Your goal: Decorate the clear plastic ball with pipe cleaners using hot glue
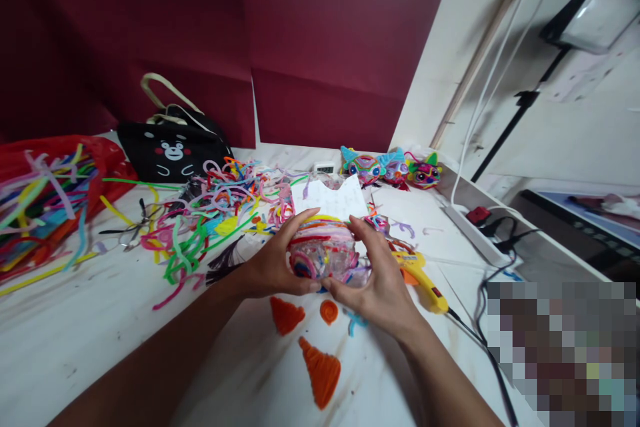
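Observation:
Both my hands hold a round craft piece (pixel 324 252) wound from pink, red and yellow pipe cleaners over a clear shell, just above the white table (pixel 75 333). My left hand (pixel 274 260) wraps its left side, thumb underneath and fingers over the top. My right hand (pixel 376 275) grips its right side, fingers curled over the top edge. Below the piece lie three orange pipe-cleaner cones (pixel 286 315) (pixel 329 311) (pixel 320 371) and a small light blue piece (pixel 354 321).
A yellow glue gun (pixel 423 277) lies right of my right hand, its cord running off. Loose pipe cleaners (pixel 210 213) cover the table's middle; a red bag (pixel 45 207) of them sits left. A black bear bag (pixel 173 147), finished figures (pixel 393 168), white paper (pixel 333 200), a power strip (pixel 470 230).

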A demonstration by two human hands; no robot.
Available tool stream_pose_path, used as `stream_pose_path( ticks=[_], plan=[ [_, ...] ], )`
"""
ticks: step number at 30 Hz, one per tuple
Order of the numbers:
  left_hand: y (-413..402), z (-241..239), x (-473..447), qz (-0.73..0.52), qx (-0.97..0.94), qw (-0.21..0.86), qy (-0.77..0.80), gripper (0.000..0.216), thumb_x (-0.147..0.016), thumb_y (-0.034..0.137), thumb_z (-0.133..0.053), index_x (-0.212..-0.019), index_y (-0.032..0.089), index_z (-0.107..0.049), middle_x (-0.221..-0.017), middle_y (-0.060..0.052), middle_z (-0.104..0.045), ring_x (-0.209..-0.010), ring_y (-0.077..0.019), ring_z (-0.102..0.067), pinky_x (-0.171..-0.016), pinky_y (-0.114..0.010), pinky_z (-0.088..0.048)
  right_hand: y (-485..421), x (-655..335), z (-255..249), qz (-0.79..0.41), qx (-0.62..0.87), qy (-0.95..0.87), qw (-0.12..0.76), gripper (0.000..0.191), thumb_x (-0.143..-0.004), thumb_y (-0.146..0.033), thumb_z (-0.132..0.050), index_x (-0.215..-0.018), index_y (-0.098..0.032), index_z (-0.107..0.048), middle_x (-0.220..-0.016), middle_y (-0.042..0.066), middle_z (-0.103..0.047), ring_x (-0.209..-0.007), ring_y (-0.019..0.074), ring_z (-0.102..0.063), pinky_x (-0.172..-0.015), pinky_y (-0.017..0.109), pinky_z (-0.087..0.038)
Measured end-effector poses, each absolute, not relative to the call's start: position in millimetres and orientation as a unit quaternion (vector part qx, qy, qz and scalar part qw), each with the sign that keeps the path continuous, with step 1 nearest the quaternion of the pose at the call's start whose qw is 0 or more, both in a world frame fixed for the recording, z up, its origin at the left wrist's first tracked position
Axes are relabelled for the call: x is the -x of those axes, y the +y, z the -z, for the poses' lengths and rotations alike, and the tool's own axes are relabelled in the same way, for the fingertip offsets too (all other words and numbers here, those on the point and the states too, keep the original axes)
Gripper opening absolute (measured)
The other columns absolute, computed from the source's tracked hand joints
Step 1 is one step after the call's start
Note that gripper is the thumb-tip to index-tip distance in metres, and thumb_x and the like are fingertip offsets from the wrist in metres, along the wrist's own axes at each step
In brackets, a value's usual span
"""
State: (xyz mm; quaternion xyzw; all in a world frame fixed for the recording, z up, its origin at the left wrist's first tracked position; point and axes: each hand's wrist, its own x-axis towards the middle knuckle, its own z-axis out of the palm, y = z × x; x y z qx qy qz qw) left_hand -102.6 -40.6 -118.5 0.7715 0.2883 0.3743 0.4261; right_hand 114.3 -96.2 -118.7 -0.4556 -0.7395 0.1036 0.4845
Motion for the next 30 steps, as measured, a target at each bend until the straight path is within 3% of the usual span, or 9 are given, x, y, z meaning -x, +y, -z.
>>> stream_pose_path(
  ticks=[8, 13, 20, 26, 30],
  plan=[
    [-39, 124, 102, -0.405, -0.770, 0.397, 0.293, 0.114, -0.060, 0.037, -0.090, -0.154, 0.022, -0.027, -0.159, -0.016, -0.035, -0.140, -0.0391, -0.046, -0.118, -0.053, -0.038, -99, -114, 117, -0.065, 0.437, -0.757, 0.482, 0.083, -0.077, -0.035, -0.075, -0.148, -0.019, -0.036, -0.135, 0.016, -0.056, -0.120, 0.0328, -0.054, -0.101, 0.052, -0.049],
    [-41, 119, 102, -0.395, -0.769, 0.413, 0.286, 0.115, -0.060, 0.034, -0.090, -0.154, 0.022, -0.025, -0.155, -0.016, -0.041, -0.137, -0.0369, -0.049, -0.114, -0.049, -0.044, -101, -116, 111, -0.072, 0.439, -0.764, 0.467, 0.085, -0.077, -0.035, -0.076, -0.149, -0.018, -0.035, -0.135, 0.016, -0.055, -0.121, 0.0326, -0.052, -0.102, 0.051, -0.048],
    [-45, 114, 100, -0.384, -0.773, 0.388, 0.323, 0.116, -0.058, 0.033, -0.089, -0.154, 0.018, -0.025, -0.157, -0.020, -0.036, -0.138, -0.0401, -0.048, -0.115, -0.052, -0.041, -105, -120, 104, -0.103, 0.459, -0.751, 0.463, 0.087, -0.076, -0.038, -0.076, -0.151, -0.022, -0.035, -0.142, 0.014, -0.052, -0.128, 0.0339, -0.049, -0.106, 0.053, -0.045],
    [-47, 110, 98, -0.392, -0.770, 0.377, 0.333, 0.114, -0.056, 0.027, -0.086, -0.153, 0.017, -0.027, -0.154, -0.018, -0.041, -0.139, -0.0388, -0.046, -0.118, -0.050, -0.036, -110, -127, 103, -0.145, 0.447, -0.722, 0.508, 0.063, -0.089, -0.029, -0.057, -0.149, -0.029, -0.039, -0.150, 0.009, -0.048, -0.135, 0.0323, -0.047, -0.111, 0.058, -0.038],
    [-45, 112, 98, -0.399, -0.762, 0.385, 0.334, 0.114, -0.056, 0.029, -0.088, -0.152, 0.018, -0.029, -0.155, -0.017, -0.040, -0.139, -0.0390, -0.046, -0.119, -0.050, -0.035, -109, -128, 102, -0.138, 0.451, -0.705, 0.530, 0.041, -0.100, -0.028, -0.041, -0.140, -0.030, -0.051, -0.142, 0.007, -0.054, -0.135, 0.0286, -0.047, -0.114, 0.055, -0.035]
  ],
)
